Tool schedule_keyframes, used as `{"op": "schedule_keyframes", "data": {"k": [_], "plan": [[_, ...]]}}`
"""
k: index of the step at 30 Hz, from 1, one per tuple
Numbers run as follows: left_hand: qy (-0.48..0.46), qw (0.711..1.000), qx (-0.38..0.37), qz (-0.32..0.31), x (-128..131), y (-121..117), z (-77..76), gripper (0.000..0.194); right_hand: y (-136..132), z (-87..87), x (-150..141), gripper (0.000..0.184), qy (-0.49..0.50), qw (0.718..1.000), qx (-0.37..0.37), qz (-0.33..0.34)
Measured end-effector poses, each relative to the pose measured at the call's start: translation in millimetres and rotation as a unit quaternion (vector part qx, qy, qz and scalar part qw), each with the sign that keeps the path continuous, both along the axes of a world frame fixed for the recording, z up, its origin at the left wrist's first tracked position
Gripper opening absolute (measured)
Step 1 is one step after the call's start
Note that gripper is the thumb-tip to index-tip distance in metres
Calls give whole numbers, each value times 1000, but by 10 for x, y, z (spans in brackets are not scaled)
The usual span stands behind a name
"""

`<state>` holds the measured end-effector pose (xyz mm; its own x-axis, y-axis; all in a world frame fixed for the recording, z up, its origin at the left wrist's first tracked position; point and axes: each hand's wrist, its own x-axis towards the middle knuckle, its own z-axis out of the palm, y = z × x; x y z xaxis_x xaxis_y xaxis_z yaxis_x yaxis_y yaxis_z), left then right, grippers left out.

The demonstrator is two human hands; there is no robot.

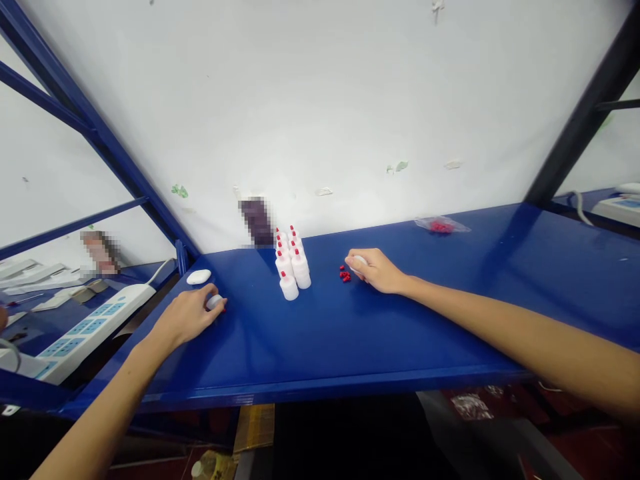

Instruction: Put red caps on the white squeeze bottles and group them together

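Note:
At the left of the blue table, my left hand [187, 315] is closed around a small white bottle [215, 302], with a bit of red showing under the fingers. A white oval case [199, 277] lies just beyond that hand. My right hand [381, 270] grips another white bottle [359, 264], its lower part hidden by the fingers. Beside it lies a little pile of red caps [345, 274]. Between my hands, several white bottles with red tips [289, 287] stand upright in two close rows.
A clear plastic bag [443, 227] of red pieces lies by the wall at the back right. A dark blurred rectangular object [257, 221] leans behind the bottles. Blue posts [115, 160] and a white power strip [97, 327] are on the left.

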<state>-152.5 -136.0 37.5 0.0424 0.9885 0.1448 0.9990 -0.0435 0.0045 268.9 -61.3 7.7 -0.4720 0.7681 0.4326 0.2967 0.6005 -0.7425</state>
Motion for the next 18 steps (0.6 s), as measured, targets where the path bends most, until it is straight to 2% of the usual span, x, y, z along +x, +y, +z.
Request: {"op": "schedule_keyframes", "data": {"k": [2,4,6,8,10,12,14,18], "plan": [[-50,998,11,-20,65,-11,0,38,10,-10,3,46,0,1000,1,1],[-146,988,47,-24,221,-32,22,39,19,-22,6,45,-3,1000,-1,2],[-267,958,96,-39,456,-63,54,40,27,-34,10,43,-2,1000,-10,1],[-360,919,138,-82,726,-85,85,43,36,-46,15,40,5,1000,-20,-2],[-405,894,147,-121,973,-75,105,36,48,-57,21,39,15,999,-29,-7],[-424,883,142,-143,1150,-32,112,31,57,-65,25,40,24,999,-36,-9],[-469,857,145,-156,1242,28,105,30,62,-70,22,40,27,999,-39,-9],[-594,769,143,-185,1271,106,65,28,66,-73,-8,38,9,999,-7,-37]]}}
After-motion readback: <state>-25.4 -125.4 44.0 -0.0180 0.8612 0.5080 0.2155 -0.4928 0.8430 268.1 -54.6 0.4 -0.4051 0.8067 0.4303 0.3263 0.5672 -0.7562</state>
